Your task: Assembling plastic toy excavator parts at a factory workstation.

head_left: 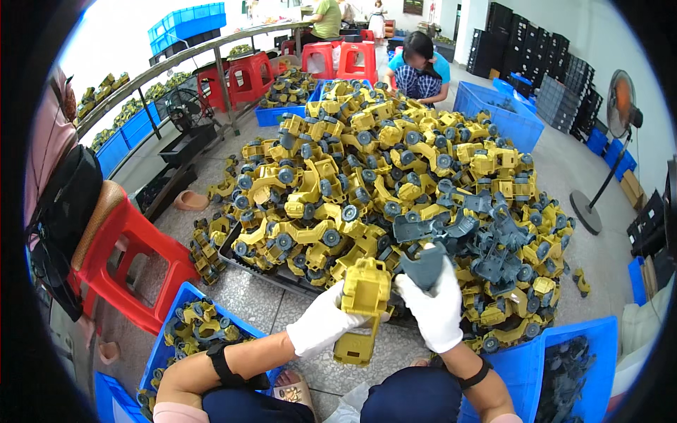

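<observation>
My left hand, in a white glove, grips a yellow plastic toy truck body held upright in front of me. My right hand, also gloved in white, holds a grey plastic toy part just to the right of the yellow body, almost touching it. Right behind both hands lies a big heap of yellow toy trucks with grey wheels, and a cluster of loose grey parts sits on its right side.
A blue crate with assembled toys stands at my lower left, another blue crate with grey parts at my lower right. A red stool is on the left. A person crouches behind the heap. A floor fan stands on the right.
</observation>
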### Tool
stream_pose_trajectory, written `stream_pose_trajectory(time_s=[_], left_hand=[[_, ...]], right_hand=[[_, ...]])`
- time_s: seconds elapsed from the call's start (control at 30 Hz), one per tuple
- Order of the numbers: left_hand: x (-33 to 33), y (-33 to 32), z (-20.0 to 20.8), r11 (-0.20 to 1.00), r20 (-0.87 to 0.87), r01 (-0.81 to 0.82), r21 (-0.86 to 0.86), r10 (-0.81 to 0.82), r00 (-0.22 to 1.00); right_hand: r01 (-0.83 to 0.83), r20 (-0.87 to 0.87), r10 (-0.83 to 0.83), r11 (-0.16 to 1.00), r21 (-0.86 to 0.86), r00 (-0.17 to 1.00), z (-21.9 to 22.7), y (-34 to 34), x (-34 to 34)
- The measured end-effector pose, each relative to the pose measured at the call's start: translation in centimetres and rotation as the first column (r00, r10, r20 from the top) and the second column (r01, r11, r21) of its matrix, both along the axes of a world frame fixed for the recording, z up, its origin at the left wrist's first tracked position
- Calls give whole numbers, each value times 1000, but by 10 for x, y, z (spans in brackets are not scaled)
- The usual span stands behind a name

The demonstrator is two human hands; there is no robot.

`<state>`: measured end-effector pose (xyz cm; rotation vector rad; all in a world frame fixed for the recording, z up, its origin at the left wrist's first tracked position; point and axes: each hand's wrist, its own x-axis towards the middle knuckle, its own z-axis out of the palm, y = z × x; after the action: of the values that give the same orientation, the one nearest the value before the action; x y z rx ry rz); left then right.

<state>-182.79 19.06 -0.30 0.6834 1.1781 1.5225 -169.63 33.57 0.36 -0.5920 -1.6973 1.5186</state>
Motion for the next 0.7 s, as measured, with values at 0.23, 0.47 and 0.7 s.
stream_pose_trajectory(time_s=[0.23, 0.47, 0.7], left_hand=[[-6, 6, -10, 974, -302, -225, 31, 224, 926], [-12, -2, 4, 977, 310, 158, 141, -195, 930], [-12, -9, 10, 970, 449, 218, 104, -241, 860]], right_hand=[[-247, 214, 139, 724, 644, 967, 20, -14, 17], [-264, 207, 186, 845, 465, 960, 26, -16, 18], [-403, 162, 385, 910, 100, 909, 33, -7, 32]])
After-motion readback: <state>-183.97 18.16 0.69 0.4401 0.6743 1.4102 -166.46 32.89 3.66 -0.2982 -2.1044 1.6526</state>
